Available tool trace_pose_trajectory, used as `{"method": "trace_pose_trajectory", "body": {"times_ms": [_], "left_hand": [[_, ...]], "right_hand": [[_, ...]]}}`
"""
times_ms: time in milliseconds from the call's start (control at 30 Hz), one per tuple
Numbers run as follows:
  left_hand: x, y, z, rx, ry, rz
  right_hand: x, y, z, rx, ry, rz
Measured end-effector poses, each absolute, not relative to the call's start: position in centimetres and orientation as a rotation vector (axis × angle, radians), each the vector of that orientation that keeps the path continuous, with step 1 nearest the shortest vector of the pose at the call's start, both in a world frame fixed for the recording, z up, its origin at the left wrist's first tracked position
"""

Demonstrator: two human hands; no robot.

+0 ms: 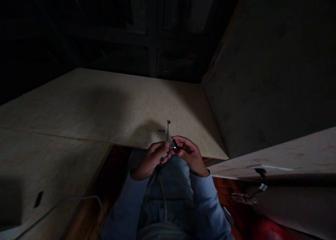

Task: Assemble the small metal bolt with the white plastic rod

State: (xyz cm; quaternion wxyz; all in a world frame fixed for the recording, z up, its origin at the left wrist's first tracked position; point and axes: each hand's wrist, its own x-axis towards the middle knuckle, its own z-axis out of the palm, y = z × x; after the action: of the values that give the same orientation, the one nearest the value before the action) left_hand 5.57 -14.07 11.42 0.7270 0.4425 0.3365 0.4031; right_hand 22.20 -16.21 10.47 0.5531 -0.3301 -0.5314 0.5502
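No text, brand, number or sign can be read, neither on the shiny piece (pixel 174 145) held near the front edge of the table (pixel 147 100) nor on the pale tag (pixel 263 187) on the dark cord (pixel 263 178) beyond its near right corner.

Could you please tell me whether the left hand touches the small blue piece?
Apart: the head view shows tabletop between the left hand and the small blue piece.
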Motion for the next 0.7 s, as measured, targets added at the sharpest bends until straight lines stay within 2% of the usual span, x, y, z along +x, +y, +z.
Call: {"method": "trace_pose_trajectory", "body": {"times_ms": [300,700], "left_hand": [[6.6,-14.8,11.8,1.132,0.926,0.982],[8.4,-15.7,11.7,1.276,0.934,1.068]], "right_hand": [[21.9,-16.5,9.8,-0.841,-1.133,1.288],[22.1,-16.8,9.2,-0.743,-1.020,1.277]]}}
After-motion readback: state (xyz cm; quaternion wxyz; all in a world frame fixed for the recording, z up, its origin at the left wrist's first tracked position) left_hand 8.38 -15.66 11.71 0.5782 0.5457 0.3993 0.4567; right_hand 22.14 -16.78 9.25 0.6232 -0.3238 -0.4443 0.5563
